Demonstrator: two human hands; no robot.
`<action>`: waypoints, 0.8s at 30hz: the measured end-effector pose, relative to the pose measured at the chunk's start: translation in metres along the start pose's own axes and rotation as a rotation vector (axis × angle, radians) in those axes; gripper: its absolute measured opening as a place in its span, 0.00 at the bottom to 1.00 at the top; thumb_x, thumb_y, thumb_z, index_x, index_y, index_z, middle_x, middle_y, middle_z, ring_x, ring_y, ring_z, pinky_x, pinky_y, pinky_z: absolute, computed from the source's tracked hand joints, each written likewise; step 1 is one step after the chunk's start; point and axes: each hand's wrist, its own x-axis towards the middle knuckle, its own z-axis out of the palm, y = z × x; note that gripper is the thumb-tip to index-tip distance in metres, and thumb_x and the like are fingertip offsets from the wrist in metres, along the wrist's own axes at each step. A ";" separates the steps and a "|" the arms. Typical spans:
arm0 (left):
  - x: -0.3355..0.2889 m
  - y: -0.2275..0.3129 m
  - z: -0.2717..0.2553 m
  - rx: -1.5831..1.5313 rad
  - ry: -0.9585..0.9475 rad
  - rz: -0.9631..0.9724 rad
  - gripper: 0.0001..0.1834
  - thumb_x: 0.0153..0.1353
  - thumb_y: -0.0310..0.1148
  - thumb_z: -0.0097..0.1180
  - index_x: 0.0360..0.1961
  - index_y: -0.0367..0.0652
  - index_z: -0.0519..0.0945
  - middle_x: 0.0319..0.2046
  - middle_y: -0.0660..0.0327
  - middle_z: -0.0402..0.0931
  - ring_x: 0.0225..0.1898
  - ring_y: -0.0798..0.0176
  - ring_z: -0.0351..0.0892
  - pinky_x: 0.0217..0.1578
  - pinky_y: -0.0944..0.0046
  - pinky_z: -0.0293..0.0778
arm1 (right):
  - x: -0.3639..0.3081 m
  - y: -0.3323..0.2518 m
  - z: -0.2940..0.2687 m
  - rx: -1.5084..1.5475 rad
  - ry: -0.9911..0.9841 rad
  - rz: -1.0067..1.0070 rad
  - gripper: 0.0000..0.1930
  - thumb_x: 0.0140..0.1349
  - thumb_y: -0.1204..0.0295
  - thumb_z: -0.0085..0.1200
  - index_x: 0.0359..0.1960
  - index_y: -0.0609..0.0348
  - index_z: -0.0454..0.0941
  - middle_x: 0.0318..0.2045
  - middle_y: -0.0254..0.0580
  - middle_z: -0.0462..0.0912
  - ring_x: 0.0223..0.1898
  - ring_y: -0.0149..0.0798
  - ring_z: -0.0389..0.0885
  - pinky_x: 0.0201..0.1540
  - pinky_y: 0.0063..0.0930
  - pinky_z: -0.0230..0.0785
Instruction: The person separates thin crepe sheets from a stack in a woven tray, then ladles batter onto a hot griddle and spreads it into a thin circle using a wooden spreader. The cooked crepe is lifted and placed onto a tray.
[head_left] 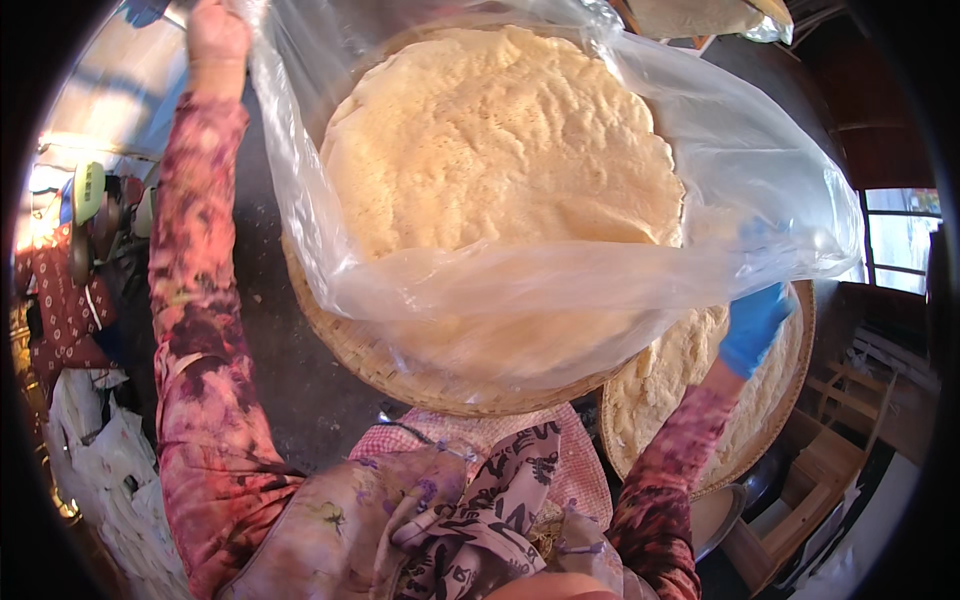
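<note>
A broad stack of thin, round, pale-yellow flatbreads [500,150] lies on a large round woven tray [440,400] in front of me. Around and over the stack spreads a clear plastic bag [560,275], its near edge drawn across the flatbreads. At the far left, my bare left hand [217,40] is closed on the bag's edge, arm stretched out. My right hand [757,325], in a blue glove, lifts the bag at the right; its fingers show only faintly through the film.
Under the right forearm, a second woven tray [806,335] bears more pale, crumpled sheets. A wooden frame [825,460] and a bowl [718,520] stand low at the right. White plastic bags [105,460] lie at the left. Something blue [145,10] shows at the top left.
</note>
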 end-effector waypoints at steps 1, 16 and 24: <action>-0.016 0.003 0.014 0.153 0.199 -0.007 0.19 0.65 0.34 0.35 0.50 0.28 0.66 0.49 0.44 0.69 0.52 0.49 0.69 0.56 0.51 0.62 | -0.027 0.012 0.008 -0.186 0.190 -0.003 0.40 0.58 0.52 0.50 0.65 0.59 0.47 0.62 0.45 0.56 0.64 0.42 0.51 0.66 0.38 0.39; -0.160 -0.044 0.118 1.476 1.212 -0.403 0.10 0.57 0.34 0.53 0.26 0.37 0.77 0.16 0.64 0.71 0.14 0.71 0.68 0.14 0.69 0.63 | -0.066 0.089 0.043 -1.395 0.873 0.081 0.10 0.60 0.72 0.51 0.41 0.62 0.78 0.33 0.35 0.81 0.36 0.25 0.74 0.43 0.20 0.66; -0.138 0.026 0.109 1.512 1.291 0.057 0.14 0.56 0.37 0.53 0.28 0.33 0.76 0.21 0.59 0.74 0.18 0.67 0.73 0.17 0.66 0.68 | -0.059 0.039 0.093 -1.294 1.030 0.149 0.12 0.61 0.68 0.50 0.40 0.62 0.79 0.37 0.40 0.82 0.41 0.29 0.77 0.49 0.23 0.68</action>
